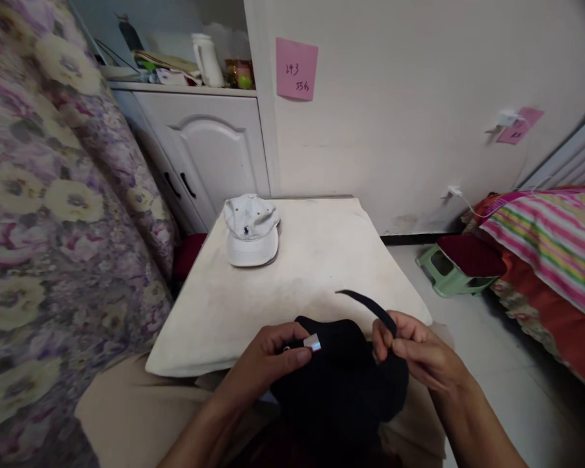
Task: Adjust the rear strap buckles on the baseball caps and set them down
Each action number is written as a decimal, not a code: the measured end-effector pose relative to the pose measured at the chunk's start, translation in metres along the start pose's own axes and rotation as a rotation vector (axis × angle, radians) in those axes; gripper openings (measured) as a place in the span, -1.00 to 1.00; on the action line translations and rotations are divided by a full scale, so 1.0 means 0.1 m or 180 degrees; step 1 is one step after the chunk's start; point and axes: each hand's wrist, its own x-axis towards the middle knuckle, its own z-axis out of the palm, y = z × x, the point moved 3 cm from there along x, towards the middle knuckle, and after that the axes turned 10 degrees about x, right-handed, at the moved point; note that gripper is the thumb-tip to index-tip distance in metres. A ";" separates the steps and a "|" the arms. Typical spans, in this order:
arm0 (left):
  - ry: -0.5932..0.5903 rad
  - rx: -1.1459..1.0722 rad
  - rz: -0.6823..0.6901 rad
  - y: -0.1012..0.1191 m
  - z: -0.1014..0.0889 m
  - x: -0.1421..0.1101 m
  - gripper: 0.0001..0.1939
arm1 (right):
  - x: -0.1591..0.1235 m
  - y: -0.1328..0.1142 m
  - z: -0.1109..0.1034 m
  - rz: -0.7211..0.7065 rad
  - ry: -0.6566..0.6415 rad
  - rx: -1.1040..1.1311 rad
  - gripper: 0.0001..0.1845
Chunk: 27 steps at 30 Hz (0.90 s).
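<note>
A black cap (341, 383) lies over my lap at the table's near edge, its back opening facing up. My left hand (277, 354) pinches a small silver metal buckle (312, 342) at one side of the opening. On the other side, my right hand (414, 348) grips the cap's black strap (368, 303) between thumb and fingers. The strap's loose end curves up and to the left, apart from the buckle. Farther off, a white cap (251, 227) with a small dark emblem sits on the table's left side, touched by neither hand.
A cream-covered table (316, 260) stands before me against the wall. Floral curtain (68, 195) hangs at left, beside a white cabinet (209, 143) bearing a white jug (207, 60). At right are a green stool (448, 279) and a bed with a striped cover (560, 240).
</note>
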 end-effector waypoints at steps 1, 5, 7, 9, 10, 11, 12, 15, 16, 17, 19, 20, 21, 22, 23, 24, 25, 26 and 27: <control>0.0056 -0.0036 -0.0019 0.03 -0.01 0.03 -0.72 | 0.04 -0.03 -0.01 -0.0012 0.0121 0.0029 -0.82; 0.0605 -0.0238 0.0274 0.32 -0.12 0.31 -0.80 | 0.31 -0.31 0.03 -0.0361 0.0539 0.0059 -0.85; 0.0946 -0.0277 0.0806 0.57 -0.19 0.48 -0.83 | 0.43 -0.59 0.12 -0.1043 0.0661 -0.0042 -0.87; 0.1266 -0.0291 0.1339 0.80 -0.26 0.61 -0.83 | 0.49 -0.83 0.24 -0.1605 0.0598 -0.0174 -0.88; 0.1373 -0.0288 0.1555 0.89 -0.28 0.63 -0.82 | 0.48 -0.93 0.29 -0.1874 0.0515 -0.0274 -0.89; 0.1434 -0.0260 0.1709 0.93 -0.30 0.63 -0.80 | 0.46 -0.99 0.34 -0.2067 0.0390 -0.0394 -0.92; 0.1423 -0.0211 0.1777 0.94 -0.31 0.61 -0.79 | 0.42 -1.01 0.36 -0.2178 0.0233 -0.0492 -0.94; 0.0953 0.0006 0.1421 0.74 -0.28 0.45 -0.79 | 0.26 -0.88 0.32 -0.1921 -0.0295 -0.0595 -0.96; 0.0672 0.0040 0.1179 0.62 -0.25 0.37 -0.78 | 0.21 -0.79 0.27 -0.1666 -0.0419 -0.0584 -0.95; 0.0399 0.0088 0.0955 0.48 -0.22 0.29 -0.76 | 0.15 -0.67 0.21 -0.1381 -0.0520 -0.0602 -0.95; -0.0046 0.0079 0.0554 0.22 -0.14 0.13 -0.72 | 0.07 -0.42 0.09 -0.0822 -0.0622 -0.0569 -0.92; -0.0220 0.0011 0.0411 0.10 -0.11 0.07 -0.71 | 0.04 -0.29 0.04 -0.0577 -0.0594 -0.0487 -0.89; -0.0393 -0.0083 0.0279 0.00 -0.08 0.03 -0.71 | 0.02 -0.17 0.00 -0.0347 -0.0557 -0.0377 -0.86; -0.0510 -0.0194 0.0194 -0.08 -0.05 0.00 -0.71 | 0.02 -0.05 -0.03 -0.0170 -0.0487 -0.0240 -0.83; -0.0589 -0.0306 0.0130 -0.14 -0.03 -0.01 -0.71 | 0.03 0.05 -0.05 -0.0026 -0.0387 -0.0093 -0.81; -0.0642 -0.0397 0.0085 -0.18 -0.03 -0.01 -0.71 | 0.05 0.13 -0.07 0.0038 -0.0239 0.0004 -0.80; -0.0649 -0.0468 0.0054 -0.22 -0.02 0.00 -0.72 | 0.07 0.20 -0.08 0.0101 -0.0086 0.0081 -0.80; -0.0632 -0.0513 0.0024 -0.24 -0.03 0.02 -0.73 | 0.10 0.25 -0.10 0.0133 0.0066 0.0158 -0.80; -0.0594 -0.0537 0.0005 -0.25 -0.04 0.05 -0.74 | 0.12 0.28 -0.11 0.0143 0.0214 0.0211 -0.80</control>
